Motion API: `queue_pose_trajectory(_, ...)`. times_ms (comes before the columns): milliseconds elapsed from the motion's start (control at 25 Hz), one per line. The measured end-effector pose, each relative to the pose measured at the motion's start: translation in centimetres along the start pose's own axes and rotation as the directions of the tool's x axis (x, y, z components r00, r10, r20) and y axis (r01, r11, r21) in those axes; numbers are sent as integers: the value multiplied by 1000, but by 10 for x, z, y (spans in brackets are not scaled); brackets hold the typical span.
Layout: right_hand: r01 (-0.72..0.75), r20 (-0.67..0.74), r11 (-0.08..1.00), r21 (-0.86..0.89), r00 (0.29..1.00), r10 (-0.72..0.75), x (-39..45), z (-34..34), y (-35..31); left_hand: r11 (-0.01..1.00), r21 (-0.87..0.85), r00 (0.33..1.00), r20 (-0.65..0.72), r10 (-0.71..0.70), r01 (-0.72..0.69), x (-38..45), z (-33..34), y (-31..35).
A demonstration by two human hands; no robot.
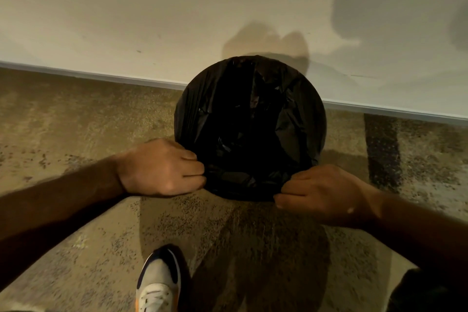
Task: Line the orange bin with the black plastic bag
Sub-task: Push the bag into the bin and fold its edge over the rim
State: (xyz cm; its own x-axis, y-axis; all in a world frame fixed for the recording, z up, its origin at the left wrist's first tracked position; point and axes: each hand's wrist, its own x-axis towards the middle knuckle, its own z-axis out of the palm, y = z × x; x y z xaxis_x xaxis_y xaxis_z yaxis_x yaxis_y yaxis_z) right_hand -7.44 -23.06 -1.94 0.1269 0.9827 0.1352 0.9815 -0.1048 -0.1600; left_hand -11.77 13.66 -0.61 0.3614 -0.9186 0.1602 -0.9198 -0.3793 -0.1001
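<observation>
The black plastic bag [249, 119] covers a round bin seen from above, standing on the floor against the wall. The bag drapes over the whole rim, so no orange of the bin shows. Its middle sinks into the dark inside. My left hand [162, 167] is clenched on the bag's edge at the near left of the rim. My right hand [319, 192] pinches the bag's edge at the near right of the rim.
A pale wall [177, 7] with a grey skirting strip [101, 76] runs right behind the bin. The floor is speckled brown concrete [76, 121]. A white and dark shoe [159, 284] stands just in front of the bin.
</observation>
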Motion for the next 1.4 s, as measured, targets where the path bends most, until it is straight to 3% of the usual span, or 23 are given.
queue_pose_trajectory(200,-27,19,999,41,999,26,-17,10,5,991,-105,995,-39,-93,89,-31,11,1)
queue_pose_trajectory(280,-69,70,996,60,995,65,-22,16,9,957,-169,969,-33,-246,238,-42,24,4)
queue_pose_trajectory(320,-142,145,983,115,982,125,-26,19,12,889,-273,922,-21,-387,367,-47,31,6)
queue_pose_trajectory(360,-246,238,951,188,951,199,-30,22,16,758,-423,838,6,-546,497,-50,38,8)
queue_pose_trajectory(440,-451,342,799,399,881,326,-38,25,23,319,-732,588,137,-797,602,-48,49,10)
queue_pose_trajectory(520,-584,395,479,655,805,442,-44,22,33,-180,-871,363,368,-856,457,-38,53,7)
queue_pose_trajectory(560,-600,436,281,749,765,474,-46,21,36,-354,-860,302,470,-829,368,-32,53,4)
queue_pose_trajectory(600,-595,468,110,796,721,511,-45,22,40,-447,-826,262,541,-800,343,-28,51,2)
queue_pose_trajectory(720,-589,499,-154,793,485,718,-36,25,50,-477,-746,105,581,-807,465,-19,45,-13)
queue_pose_trajectory(800,-555,408,-186,811,309,859,-29,22,60,-467,-748,13,535,-845,471,-13,42,-31)
queue_pose_trajectory(880,-489,313,-186,852,192,930,-16,10,72,-444,-772,21,508,-861,455,-2,35,-52)
queue_pose_trajectory(1000,-481,179,-93,872,136,974,1,-4,89,-409,-781,66,494,-867,472,14,28,-79)
queue_pose_trajectory(1120,-512,82,-11,859,116,990,5,-6,101,-435,-793,19,489,-872,425,17,33,-90)
queue_pose_trajectory(1200,-483,147,-94,871,73,986,1,-3,105,-458,-788,-24,493,-870,412,13,41,-89)
queue_pose_trajectory(1280,-477,246,-195,857,47,968,-1,6,105,-481,-766,-14,526,-850,427,13,50,-85)
queue_pose_trajectory(1400,-536,309,-221,815,80,948,-2,20,101,-509,-721,8,580,-815,470,15,62,-82)
